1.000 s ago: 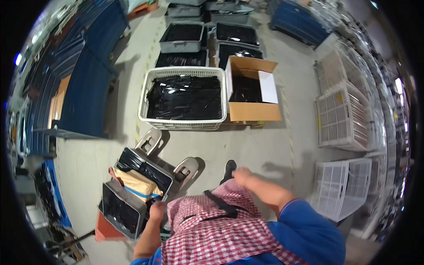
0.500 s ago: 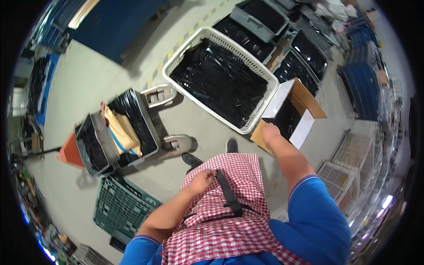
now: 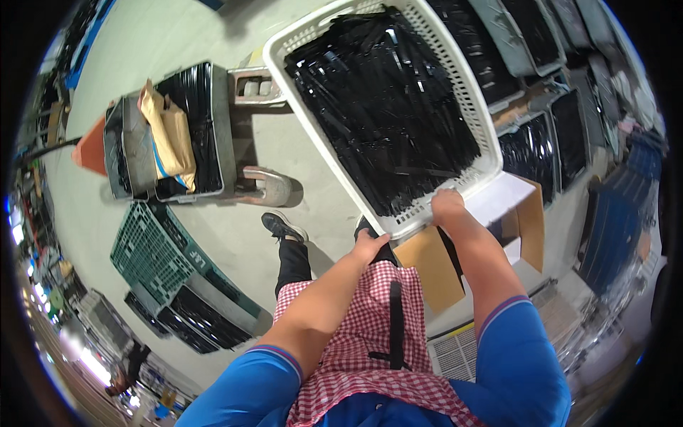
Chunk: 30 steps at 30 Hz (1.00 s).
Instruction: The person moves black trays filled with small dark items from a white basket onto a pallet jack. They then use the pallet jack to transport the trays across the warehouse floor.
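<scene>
A large white plastic basket [image 3: 489,165] with slotted walls, heaped with shiny black strips [image 3: 388,107], is in front of me. My right hand [image 3: 447,205] is closed over its near rim, close to the right corner. At the near left corner is my left hand [image 3: 370,247], its thumb against the rim and its other fingers mostly hidden; it appears to grip the basket. Below the basket's right end stands an open brown and white cardboard box [image 3: 532,229], partly covered by the basket and my right forearm.
On the left, grey crates [image 3: 220,135] of black pieces, with a tan paper packet [image 3: 174,139] on top, sit on a pallet truck [image 3: 267,186]. Behind it lies a green plastic pallet [image 3: 149,245]. More filled crates [image 3: 544,142] stand right of the basket.
My right hand has left the cardboard box for the basket's rim, and my left hand has moved from my apron to the basket's corner. The basket now appears nearer, overlapping the box.
</scene>
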### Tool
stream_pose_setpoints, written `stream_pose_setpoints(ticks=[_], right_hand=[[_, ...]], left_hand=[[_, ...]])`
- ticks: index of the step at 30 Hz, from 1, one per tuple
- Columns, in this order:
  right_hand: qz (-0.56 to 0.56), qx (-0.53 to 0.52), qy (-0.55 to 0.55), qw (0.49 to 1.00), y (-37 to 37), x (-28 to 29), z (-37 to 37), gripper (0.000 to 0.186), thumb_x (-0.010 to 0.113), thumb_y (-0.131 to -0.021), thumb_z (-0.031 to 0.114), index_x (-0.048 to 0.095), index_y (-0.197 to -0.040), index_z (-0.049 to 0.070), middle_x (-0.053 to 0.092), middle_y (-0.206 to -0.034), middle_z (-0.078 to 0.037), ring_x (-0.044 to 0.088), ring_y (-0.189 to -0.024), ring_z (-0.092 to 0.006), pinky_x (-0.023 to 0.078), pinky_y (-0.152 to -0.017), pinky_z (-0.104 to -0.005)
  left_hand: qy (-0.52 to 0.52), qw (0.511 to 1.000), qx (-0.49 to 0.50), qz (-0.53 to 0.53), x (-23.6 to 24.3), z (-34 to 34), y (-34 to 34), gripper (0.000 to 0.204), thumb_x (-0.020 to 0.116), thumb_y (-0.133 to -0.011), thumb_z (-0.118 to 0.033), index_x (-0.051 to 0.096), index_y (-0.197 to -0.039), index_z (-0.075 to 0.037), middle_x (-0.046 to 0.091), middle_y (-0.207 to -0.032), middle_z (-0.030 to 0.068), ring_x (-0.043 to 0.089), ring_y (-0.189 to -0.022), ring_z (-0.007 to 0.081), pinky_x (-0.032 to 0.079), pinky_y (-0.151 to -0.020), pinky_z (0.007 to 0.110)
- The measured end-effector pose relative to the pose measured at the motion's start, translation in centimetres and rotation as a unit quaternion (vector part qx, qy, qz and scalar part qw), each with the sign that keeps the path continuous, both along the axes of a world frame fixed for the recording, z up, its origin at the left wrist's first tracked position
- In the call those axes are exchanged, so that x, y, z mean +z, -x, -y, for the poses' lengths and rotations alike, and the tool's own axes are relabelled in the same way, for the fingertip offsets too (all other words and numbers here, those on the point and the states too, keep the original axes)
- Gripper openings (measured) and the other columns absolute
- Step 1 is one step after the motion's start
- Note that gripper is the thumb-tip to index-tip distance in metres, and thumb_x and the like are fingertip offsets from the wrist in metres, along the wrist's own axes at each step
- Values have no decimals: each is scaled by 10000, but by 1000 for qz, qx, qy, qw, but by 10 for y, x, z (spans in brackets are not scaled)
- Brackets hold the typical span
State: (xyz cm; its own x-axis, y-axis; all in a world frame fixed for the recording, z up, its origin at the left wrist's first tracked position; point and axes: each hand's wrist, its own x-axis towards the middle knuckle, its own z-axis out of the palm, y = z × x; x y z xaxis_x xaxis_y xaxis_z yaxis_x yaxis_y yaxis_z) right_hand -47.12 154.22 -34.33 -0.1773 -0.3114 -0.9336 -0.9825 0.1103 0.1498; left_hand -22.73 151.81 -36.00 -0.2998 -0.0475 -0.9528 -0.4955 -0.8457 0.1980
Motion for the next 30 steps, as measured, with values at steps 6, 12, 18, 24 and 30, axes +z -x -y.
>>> stream_pose_setpoints(ticks=[6, 12, 18, 24, 30], right_hand=[[60, 9, -67, 996, 5, -20, 5, 354, 648, -660, 346, 694, -898, 88, 659, -973, -117, 622, -926, -244, 461, -845, -326], [31, 38, -46, 998, 2, -35, -1, 324, 614, -614, 278, 692, -856, 77, 660, -948, -135, 622, -925, -269, 468, -821, -347], [-10, 54, -63, 997, -5, -40, -6, 371, 565, -619, 251, 670, -937, 91, 639, -1020, -145, 596, -991, -275, 419, -903, -368], [11, 58, -59, 997, -9, -32, 7, 338, 539, -655, 225, 660, -936, 82, 644, -1003, -134, 602, -975, -263, 438, -882, -351], [-25, -18, 47, 998, -42, -26, -6, 350, 556, -723, 207, 599, -1043, 72, 547, -1144, -116, 480, -1118, -265, 381, -941, -366]], left_hand=[[-34, 994, 106, 7, -34, -4, 26, 403, 698, -753, -212, 547, -1035, 34, 620, -961, 121, 587, -857, 224, 459, -797, 312], [15, 996, 82, 7, -69, -28, 32, 391, 621, -715, -162, 536, -1050, 21, 646, -825, 149, 640, -650, 241, 518, -545, 351], [80, 996, 9, -24, -114, -66, 32, 431, 609, -684, -248, 549, -956, 82, 626, -876, 257, 635, -817, 356, 507, -715, 387], [19, 999, 46, -18, -80, -32, 26, 372, 605, -717, -186, 516, -962, 80, 627, -836, 229, 644, -673, 301, 514, -646, 372], [156, 947, -245, -135, -61, 4, -53, 288, 569, -751, -244, 623, -915, -13, 625, -908, 192, 598, -875, 342, 480, -776, 404]])
